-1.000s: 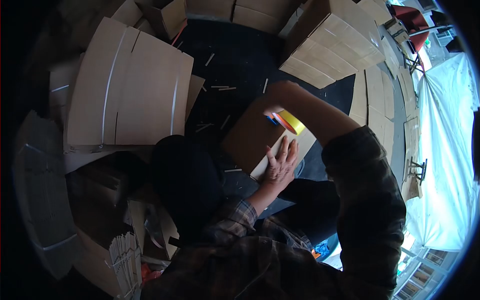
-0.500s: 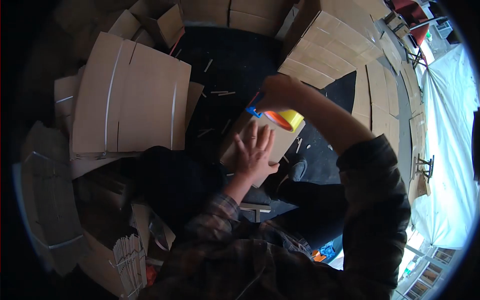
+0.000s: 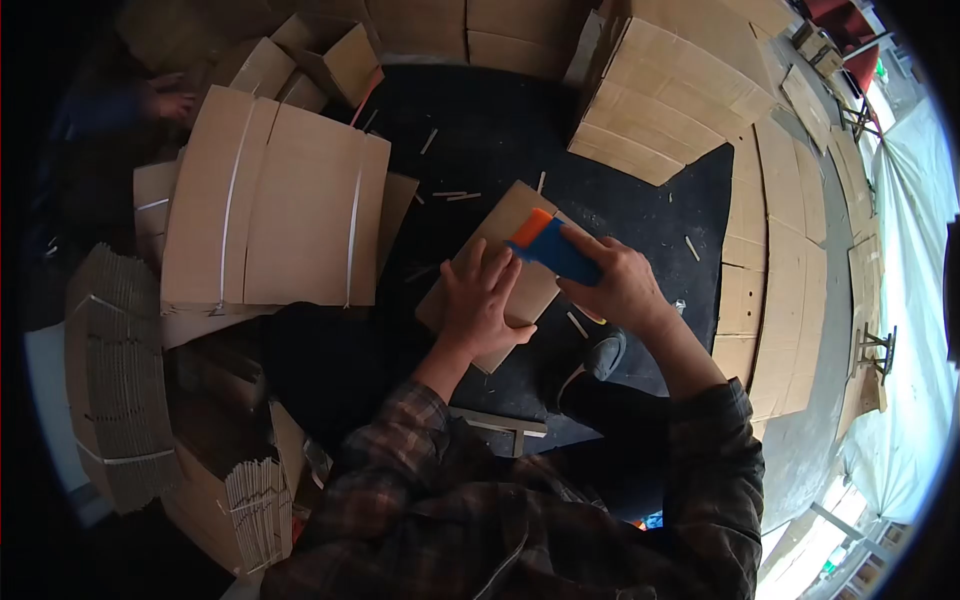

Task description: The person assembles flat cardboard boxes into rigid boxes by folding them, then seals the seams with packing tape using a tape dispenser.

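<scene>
A brown cardboard box (image 3: 513, 212) lies on the dark floor between my arms, a seam across its top. My left hand (image 3: 482, 300) rests on the near part of the box with its fingers spread. In my right hand (image 3: 622, 286) is a blue tape dispenser (image 3: 565, 254) with an orange part at its front end. The dispenser is at the box's top, just right of my left fingertips. My right fingers wrap round its rear, and they hide most of the tape roll.
Strapped flat cardboard (image 3: 300, 205) is stacked at the left, with bundled sheets (image 3: 120, 380) nearer. A large carton (image 3: 665, 95) stands at the back right. Cardboard sheets (image 3: 795, 300) line the right. Another person's hand (image 3: 170, 100) shows at the upper left. Small strips litter the floor (image 3: 480, 110).
My right hand has come down and toward me with the dispenser, which is now turned differently. My left hand stays spread on the box. Another person's hand has come into view at upper left.
</scene>
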Action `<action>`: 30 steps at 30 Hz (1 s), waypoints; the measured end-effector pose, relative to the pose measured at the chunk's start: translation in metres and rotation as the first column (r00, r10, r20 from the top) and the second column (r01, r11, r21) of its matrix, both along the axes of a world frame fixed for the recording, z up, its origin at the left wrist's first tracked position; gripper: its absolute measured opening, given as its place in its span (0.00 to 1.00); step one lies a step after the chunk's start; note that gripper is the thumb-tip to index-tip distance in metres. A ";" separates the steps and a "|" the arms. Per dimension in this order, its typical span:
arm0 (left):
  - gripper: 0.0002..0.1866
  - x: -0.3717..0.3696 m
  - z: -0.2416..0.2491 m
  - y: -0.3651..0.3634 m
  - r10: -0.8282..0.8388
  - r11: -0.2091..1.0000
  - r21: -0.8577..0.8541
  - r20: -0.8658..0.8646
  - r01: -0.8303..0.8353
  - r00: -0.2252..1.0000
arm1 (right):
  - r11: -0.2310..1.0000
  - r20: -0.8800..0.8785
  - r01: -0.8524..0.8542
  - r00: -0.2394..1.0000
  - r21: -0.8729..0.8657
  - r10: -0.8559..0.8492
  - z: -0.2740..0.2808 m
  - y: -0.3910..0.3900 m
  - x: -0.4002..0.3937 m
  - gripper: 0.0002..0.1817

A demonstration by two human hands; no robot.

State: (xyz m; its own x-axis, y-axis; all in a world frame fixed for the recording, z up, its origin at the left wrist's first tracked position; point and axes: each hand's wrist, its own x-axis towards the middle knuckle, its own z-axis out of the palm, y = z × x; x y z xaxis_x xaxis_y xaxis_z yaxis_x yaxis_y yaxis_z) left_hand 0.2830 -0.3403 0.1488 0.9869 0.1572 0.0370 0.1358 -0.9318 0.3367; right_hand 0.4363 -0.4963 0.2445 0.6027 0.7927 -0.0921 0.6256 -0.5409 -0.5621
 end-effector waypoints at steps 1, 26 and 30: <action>0.51 0.000 0.000 -0.001 0.005 1.000 0.014 -0.012 -0.005 1.000 | 1.000 0.006 -0.002 1.000 0.018 0.002 -0.002 -0.005 0.001 0.36; 0.55 -0.002 -0.008 -0.011 0.086 0.990 0.109 -0.005 -0.085 0.996 | 0.928 0.073 -0.037 0.997 0.371 0.011 -0.059 -0.031 -0.001 0.39; 0.53 -0.002 -0.007 -0.011 0.090 0.988 0.128 -0.025 -0.086 0.996 | 0.939 0.039 -0.030 0.999 0.342 0.018 -0.044 -0.046 -0.003 0.39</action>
State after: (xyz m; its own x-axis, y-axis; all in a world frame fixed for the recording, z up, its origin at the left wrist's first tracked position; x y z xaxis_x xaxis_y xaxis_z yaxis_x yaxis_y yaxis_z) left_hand 0.2810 -0.3515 0.1423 0.9703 0.2396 0.0326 0.2277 -0.9507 0.2107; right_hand 0.4330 -0.5427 0.2009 0.5808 0.7871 0.2076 0.6584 -0.3043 -0.6884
